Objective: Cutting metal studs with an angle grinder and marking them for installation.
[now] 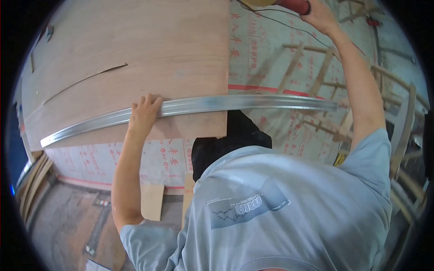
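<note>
**Metal Rail Held Against Plywood Panel**

Printed wall membrane [271, 67] with timber battens [316, 77] behind. Plywood panel [135, 54] upright, cracked at left. Metal rail [217, 105] laid along panel's lower edge, overhanging its right edge. Left hand [143, 114] pressed on rail, fingers together, flat. Right hand [318, 16] raised at top edge, clamped on red tool handle [296, 6].

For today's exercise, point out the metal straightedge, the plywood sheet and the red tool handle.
metal straightedge [253, 103], head view, middle of the strip
plywood sheet [135, 45], head view, bare face
red tool handle [296, 5], head view, visible end
</note>
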Tool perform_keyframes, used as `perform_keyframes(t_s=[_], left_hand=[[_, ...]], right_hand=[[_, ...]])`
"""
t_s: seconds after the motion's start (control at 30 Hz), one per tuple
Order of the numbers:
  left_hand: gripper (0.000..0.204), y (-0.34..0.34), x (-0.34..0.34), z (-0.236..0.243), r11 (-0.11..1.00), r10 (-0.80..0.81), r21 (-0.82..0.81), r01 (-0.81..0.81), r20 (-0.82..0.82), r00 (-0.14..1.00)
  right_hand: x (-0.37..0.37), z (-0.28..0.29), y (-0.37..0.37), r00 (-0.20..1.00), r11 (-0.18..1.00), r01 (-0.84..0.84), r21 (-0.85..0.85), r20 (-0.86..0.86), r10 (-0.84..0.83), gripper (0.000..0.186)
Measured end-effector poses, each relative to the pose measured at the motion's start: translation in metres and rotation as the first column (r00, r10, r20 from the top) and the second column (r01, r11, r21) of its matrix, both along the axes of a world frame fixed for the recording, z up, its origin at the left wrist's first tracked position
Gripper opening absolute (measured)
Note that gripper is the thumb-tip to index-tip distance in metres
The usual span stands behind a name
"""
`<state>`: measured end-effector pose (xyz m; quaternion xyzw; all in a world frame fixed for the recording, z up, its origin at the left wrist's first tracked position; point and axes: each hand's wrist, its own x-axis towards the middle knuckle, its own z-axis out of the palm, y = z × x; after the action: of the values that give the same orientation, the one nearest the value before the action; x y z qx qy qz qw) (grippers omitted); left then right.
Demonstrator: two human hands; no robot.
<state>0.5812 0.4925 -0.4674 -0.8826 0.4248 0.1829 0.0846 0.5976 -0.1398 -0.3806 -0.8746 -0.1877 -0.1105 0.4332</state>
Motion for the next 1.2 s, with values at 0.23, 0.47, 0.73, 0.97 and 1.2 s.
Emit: perform_keyframes(t_s=[0.23,0.47,0.73,0.97,1.2], left_hand=[[0.044,0.093,0.041,0.015,0.997,-0.046,0.054,0.047,-0.014,0.999],[0.054,0.137,0.073,0.007,0.996,0.034,0.080,-0.033,-0.017,0.999],[0.058,0.153,0.086,-0.020,0.942,0.284,-0.205,-0.267,0.060,0.957],[0.047,0.042,-0.049,-0.041,0.590,0.586,-0.595,-0.546,-0.148,0.796],[0.057,-0.180,-0.236,0.072,0.455,-0.500,-0.117,-0.883,-0.854,-0.144]], right_hand=[[-0.225,0.047,0.006,0.530,0.392,0.765,-0.511,0.154,-0.834,0.055],[-0.360,0.058,0.061,0.441,0.373,0.783,-0.497,0.021,-0.897,0.046],[-0.460,0.019,0.091,0.390,0.439,0.818,-0.371,-0.204,-0.898,0.038],[-0.485,0.018,0.167,0.360,0.337,0.913,0.231,-0.846,-0.393,0.031],[-0.383,0.031,0.287,0.551,0.644,0.728,0.234,-0.759,-0.347,0.052]])
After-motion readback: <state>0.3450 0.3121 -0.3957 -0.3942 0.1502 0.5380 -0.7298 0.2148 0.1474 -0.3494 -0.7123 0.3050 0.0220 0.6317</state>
